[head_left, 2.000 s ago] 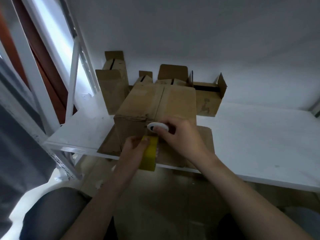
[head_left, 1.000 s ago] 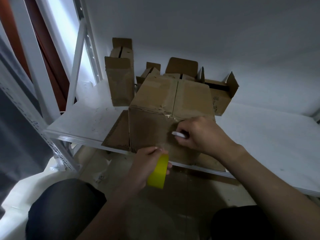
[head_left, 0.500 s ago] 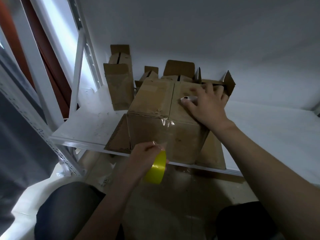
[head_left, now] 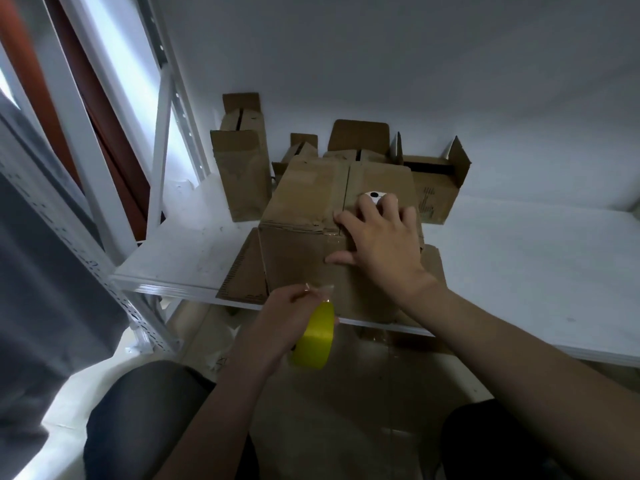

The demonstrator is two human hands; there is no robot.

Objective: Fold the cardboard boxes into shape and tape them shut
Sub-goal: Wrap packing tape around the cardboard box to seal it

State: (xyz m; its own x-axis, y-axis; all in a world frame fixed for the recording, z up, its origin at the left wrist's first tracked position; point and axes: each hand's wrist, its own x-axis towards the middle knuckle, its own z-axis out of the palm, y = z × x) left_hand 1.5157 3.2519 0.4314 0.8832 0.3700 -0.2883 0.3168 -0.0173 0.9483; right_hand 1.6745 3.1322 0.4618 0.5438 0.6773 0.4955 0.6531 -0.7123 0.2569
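Note:
A closed cardboard box (head_left: 304, 216) stands at the front edge of the white shelf (head_left: 519, 271), with clear tape over its top seam and front face. My right hand (head_left: 381, 244) lies flat on the box's front top corner, fingers spread, thumb pressed on the front face. A small white cutter (head_left: 375, 195) shows beneath its fingertips. My left hand (head_left: 284, 323) grips a yellow roll of tape (head_left: 313, 337) below the shelf edge, a loose clear tape end sticking up from it.
Several open cardboard boxes (head_left: 433, 188) stand behind the closed one near the wall, a tall one (head_left: 242, 168) at the left. A flat cardboard sheet (head_left: 242, 275) lies under the box. White rack posts (head_left: 159, 140) rise at left. My knees are below.
The tape was cut from the box's front. My right hand went up onto the top of the box, then slid back to the front corner. My left hand kept the roll low.

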